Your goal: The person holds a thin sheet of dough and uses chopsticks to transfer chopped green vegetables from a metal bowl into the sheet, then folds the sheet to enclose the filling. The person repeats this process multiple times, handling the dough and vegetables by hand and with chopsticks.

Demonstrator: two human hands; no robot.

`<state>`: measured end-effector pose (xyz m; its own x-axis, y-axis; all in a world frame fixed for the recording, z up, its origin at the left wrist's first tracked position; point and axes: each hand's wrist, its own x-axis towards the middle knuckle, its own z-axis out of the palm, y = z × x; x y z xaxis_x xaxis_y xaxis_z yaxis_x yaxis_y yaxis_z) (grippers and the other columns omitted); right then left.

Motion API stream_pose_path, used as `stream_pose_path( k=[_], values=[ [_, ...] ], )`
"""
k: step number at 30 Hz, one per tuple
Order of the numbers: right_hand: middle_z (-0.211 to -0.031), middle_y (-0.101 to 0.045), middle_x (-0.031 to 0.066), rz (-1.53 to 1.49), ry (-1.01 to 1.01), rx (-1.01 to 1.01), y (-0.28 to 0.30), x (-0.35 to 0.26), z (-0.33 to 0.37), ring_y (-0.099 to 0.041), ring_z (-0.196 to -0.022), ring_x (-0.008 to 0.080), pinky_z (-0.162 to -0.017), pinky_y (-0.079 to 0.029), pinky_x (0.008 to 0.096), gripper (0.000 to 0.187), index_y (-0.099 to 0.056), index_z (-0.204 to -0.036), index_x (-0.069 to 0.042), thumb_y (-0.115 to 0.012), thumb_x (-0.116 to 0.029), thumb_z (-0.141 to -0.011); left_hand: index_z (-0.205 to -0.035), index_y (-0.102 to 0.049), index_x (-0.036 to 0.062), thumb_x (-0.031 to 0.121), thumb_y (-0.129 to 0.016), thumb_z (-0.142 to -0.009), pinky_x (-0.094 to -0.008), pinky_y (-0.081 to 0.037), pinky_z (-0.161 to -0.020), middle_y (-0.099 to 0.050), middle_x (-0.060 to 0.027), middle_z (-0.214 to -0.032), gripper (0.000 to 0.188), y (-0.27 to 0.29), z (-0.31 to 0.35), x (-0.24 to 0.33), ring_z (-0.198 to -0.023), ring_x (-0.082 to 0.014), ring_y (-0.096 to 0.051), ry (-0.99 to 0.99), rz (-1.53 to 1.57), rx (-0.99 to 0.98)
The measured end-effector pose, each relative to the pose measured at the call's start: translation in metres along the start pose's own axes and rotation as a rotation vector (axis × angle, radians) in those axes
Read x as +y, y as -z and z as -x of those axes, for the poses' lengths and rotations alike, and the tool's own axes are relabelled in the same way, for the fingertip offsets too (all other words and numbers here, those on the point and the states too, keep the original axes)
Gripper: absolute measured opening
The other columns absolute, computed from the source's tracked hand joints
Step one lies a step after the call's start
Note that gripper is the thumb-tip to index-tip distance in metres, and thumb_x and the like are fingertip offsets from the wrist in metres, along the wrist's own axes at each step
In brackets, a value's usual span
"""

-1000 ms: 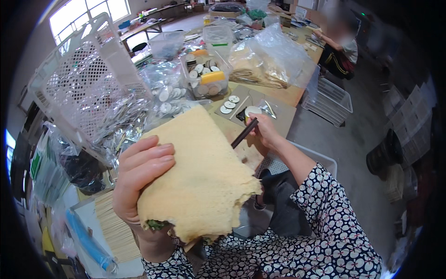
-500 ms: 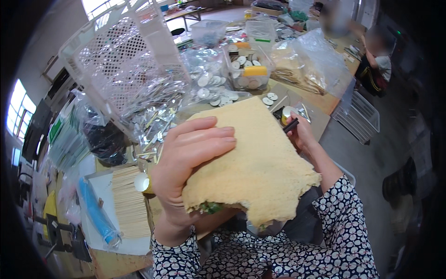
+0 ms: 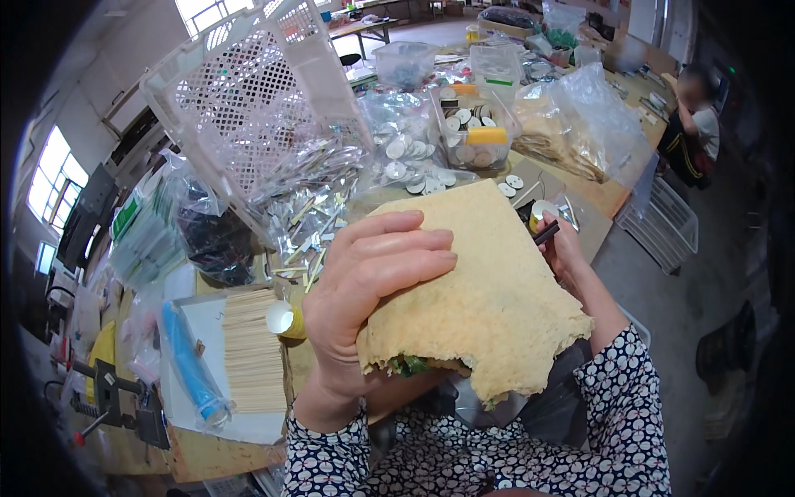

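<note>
A large piece of pale yellow flatbread (image 3: 489, 306) with a ragged, torn near edge fills the middle of the view. Some green filling (image 3: 407, 365) shows beneath that edge. Across its left part lie the fingers of my left hand (image 3: 364, 290), closed on it, with the thumb hidden. Beyond the flatbread's right side, my right hand (image 3: 567, 248) is closed around a short dark stick-like thing (image 3: 546, 232); its far part is hidden. Just past those fingertips is a yellow roll with a white inside (image 3: 542, 212).
At left, thin wooden sticks (image 3: 252, 356) and a blue plastic-wrapped bundle (image 3: 189, 356) lie on a white sheet. A white perforated crate (image 3: 248, 91) leans over silvery strips. Beyond stands a clear box (image 3: 476, 137) of white discs. At far right a person (image 3: 696, 124) sits.
The whole scene has shifted right and slightly down in the view. Both hands keep their holds, and the flatbread stays in nearly the same pose.
</note>
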<state>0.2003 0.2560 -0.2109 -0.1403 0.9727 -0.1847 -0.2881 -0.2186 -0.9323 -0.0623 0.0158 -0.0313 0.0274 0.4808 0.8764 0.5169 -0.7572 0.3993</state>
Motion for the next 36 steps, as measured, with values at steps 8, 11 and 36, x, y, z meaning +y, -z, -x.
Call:
stream_pose_path(
  k=[8,11,36],
  values=[
    [-0.053,-0.052,0.0035,0.025,0.008,0.026,-0.0012,-0.0015,0.003,-0.048,-0.041,0.0135,-0.04,-0.039,0.0258,0.029,-0.054,-0.081,-0.006,-0.059,-0.031,-0.095,-0.104,-0.068,0.0052,0.036,-0.084,-0.069,-0.0419,-0.046,-0.096,-0.07,-0.0111,-0.105,0.05,0.0007,0.0009,0.0028,-0.107,-0.0314,-0.061,0.013,0.003,-0.001],
    [-0.053,-0.052,0.003,0.016,0.012,0.011,-0.0014,-0.0002,0.0043,-0.048,-0.041,0.013,-0.04,-0.039,0.0251,0.029,-0.054,-0.082,-0.006,-0.059,-0.031,-0.095,-0.104,-0.068,0.0049,0.036,-0.084,-0.069,-0.0422,-0.046,-0.096,-0.07,-0.0113,-0.105,0.049,0.0026,-0.0002,0.0044,-0.106,-0.0316,-0.061,0.012,-0.006,-0.003],
    [-0.057,-0.054,0.003,0.013,0.016,-0.059,0.0018,-0.0021,0.0042,-0.05,-0.047,0.0131,-0.043,-0.039,0.0247,0.024,-0.053,-0.085,-0.008,-0.057,-0.028,-0.097,-0.099,-0.068,0.0025,0.042,-0.08,-0.07,-0.0438,-0.047,-0.095,-0.07,-0.014,-0.102,0.051,-0.0033,0.0,0.0096,-0.103,-0.0333,-0.062,0.031,-0.03,0.032]
  ],
)
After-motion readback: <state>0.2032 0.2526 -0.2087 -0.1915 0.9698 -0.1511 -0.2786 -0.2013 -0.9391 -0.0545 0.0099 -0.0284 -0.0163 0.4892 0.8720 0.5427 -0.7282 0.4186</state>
